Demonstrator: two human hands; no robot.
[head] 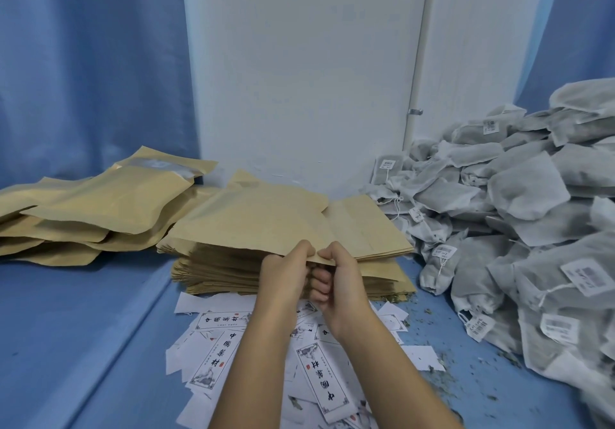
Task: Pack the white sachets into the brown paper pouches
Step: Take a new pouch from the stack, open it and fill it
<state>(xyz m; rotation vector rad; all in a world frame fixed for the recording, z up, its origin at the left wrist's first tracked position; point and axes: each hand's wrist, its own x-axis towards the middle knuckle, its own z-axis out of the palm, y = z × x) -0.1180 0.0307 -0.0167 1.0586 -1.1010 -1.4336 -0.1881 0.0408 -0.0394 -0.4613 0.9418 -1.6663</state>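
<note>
A brown paper pouch (253, 219) lies lifted on top of a thick stack of flat brown pouches (366, 272) in the middle. My left hand (286, 270) and my right hand (337, 274) meet at its near edge, and both pinch that edge with curled fingers. A big heap of white sachets (519, 215) with strings and barcode tags fills the right side. Filled brown pouches (100, 209) are piled at the left.
Loose white printed labels (213, 358) are scattered on the blue cloth (83, 329) under my forearms. Bits of dried herb dot the cloth at the right. A white wall and blue curtains stand behind everything.
</note>
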